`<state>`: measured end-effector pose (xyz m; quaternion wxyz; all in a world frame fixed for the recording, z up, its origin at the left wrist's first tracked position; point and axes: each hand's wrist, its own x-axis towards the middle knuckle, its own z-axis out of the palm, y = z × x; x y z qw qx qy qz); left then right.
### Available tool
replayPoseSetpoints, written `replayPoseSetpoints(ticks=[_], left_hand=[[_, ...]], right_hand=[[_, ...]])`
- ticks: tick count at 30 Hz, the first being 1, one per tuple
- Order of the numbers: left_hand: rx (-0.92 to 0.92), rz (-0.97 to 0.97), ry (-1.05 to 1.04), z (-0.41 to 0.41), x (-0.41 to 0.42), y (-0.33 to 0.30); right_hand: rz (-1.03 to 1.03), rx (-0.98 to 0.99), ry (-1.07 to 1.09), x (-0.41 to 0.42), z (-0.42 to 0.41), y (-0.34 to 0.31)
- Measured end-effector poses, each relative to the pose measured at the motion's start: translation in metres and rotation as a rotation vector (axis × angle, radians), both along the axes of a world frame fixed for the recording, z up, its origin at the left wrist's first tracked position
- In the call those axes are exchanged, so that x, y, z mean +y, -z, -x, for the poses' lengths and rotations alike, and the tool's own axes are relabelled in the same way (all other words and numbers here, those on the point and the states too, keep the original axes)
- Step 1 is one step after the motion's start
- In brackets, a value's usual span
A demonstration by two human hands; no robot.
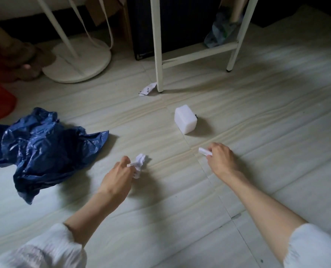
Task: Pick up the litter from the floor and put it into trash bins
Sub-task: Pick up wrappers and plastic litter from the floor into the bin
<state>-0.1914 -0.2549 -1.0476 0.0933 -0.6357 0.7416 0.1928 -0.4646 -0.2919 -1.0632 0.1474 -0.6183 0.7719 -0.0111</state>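
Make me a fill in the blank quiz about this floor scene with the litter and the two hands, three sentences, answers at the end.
1. The left hand pinches a crumpled piece of white ____.
2. The crumpled plastic bag lying on the floor to the left of the hands is dark ____ in colour.
3. The white plastic bottle lies on its ____, beyond the right hand, which holds a small white piece.

Missing words: paper; blue; side
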Motion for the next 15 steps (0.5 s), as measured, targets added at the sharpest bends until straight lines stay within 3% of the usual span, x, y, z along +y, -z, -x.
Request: replayPoseSetpoints(ticks=[4,6,9,12,15], left_hand=[[0.029,-0.028,0.082,-0.008,-0.009,0.008],[0.022,-0.037,0.112,-0.009,-0.012,0.009],[-0.011,-0.02,0.141,-0.011,-0.019,0.012],[-0.02,0.018,0.138,-0.008,-0.026,0.009],[0.044,0.11,0.119,-0.002,-0.046,0.004]], right_hand=[[0.421,-0.292,0.134,-0.01,-0.021,-0.021],[0.577,-0.363,0.073,-0.025,-0.034,-0.035],[0.416,-0.363,-0.076,-0.055,-0.052,-0.041],[0.184,-0.308,-0.059,-0.077,-0.057,-0.036],[0.176,-0.223,-0.024,-0.079,-0.059,-0.032]])
